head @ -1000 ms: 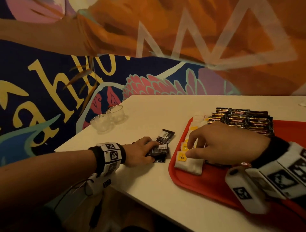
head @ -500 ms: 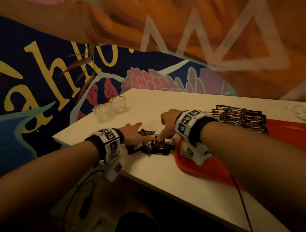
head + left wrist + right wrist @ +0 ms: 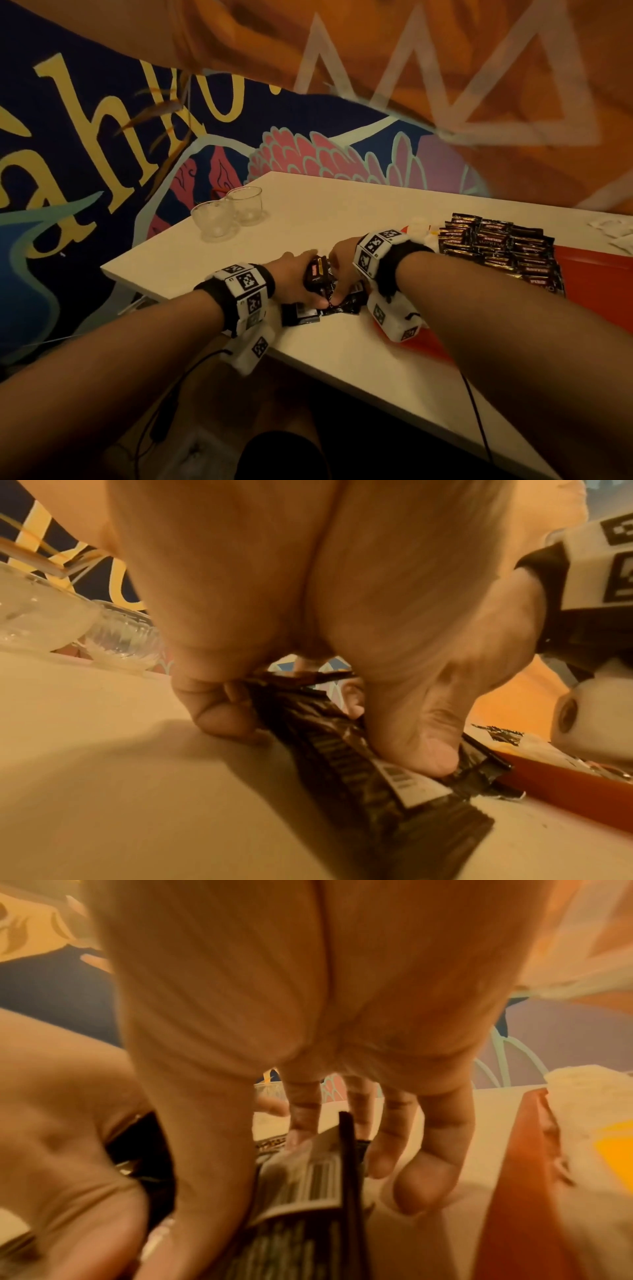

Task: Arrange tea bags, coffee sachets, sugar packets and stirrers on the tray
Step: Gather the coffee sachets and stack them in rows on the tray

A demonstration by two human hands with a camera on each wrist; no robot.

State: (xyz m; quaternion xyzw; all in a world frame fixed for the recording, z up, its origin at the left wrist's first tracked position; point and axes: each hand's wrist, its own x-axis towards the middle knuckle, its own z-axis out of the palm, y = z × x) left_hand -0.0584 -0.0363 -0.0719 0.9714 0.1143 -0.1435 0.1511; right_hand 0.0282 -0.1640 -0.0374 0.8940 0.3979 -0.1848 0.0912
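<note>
Several loose dark coffee sachets (image 3: pixel 337 305) lie on the white table just left of the red tray (image 3: pixel 596 270). My left hand (image 3: pixel 296 282) grips a bunch of them; in the left wrist view its thumb (image 3: pixel 414 748) and curled fingers pinch the sachets (image 3: pixel 346 753). My right hand (image 3: pixel 342 274) meets it from the right and pinches the same bunch, a barcoded sachet (image 3: pixel 308 1183) between thumb and fingers. A neat block of coffee sachets (image 3: pixel 500 246) sits on the tray. White tea bags (image 3: pixel 416 228) peek out behind my right wrist.
Two clear plastic cups (image 3: pixel 224 214) stand at the table's far left corner. White packets (image 3: pixel 613 231) lie on the table at the far right. A painted wall runs behind the table. The table's near edge (image 3: pixel 342 370) is close to my forearms.
My right hand left the tea bags on the tray and crossed left to the loose sachets. Both hands now close on the bunch, and one sachet stands up between them.
</note>
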